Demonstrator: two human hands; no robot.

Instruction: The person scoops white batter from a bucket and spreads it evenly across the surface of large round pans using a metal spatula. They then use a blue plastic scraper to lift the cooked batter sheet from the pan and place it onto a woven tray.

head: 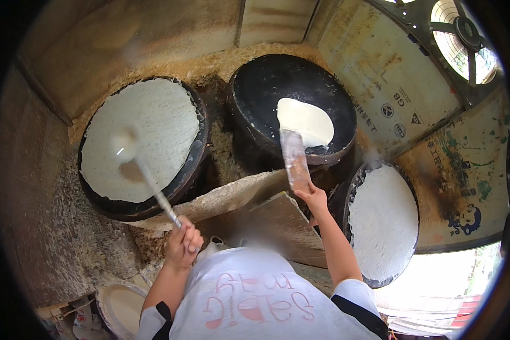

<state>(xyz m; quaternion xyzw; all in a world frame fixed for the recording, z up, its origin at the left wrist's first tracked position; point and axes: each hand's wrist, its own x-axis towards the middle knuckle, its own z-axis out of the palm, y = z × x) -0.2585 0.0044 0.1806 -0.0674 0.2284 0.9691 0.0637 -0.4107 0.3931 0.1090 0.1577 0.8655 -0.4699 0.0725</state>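
My left hand (185,243) is closed around the handle of a ladle (125,146), whose blurred bowl is over the left round griddle (191,163). A wide, pale sheet of batter (153,127) covers most of that griddle. In my right hand (313,199) is a flat scraper (295,159), streaked with batter. Its far end touches the near edge of a small pool of creamy batter (306,121) on the dark middle griddle (272,80). The rest of that griddle's surface is bare and black, with a few white drops.
At the right, a third round griddle (414,221) bears a pale sheet (382,221). A tub of pale liquid (121,304) stands at lower left. A rough raised edge (238,191) and a board (287,216) lie between me and the griddles. A fan (465,34) is at upper right.
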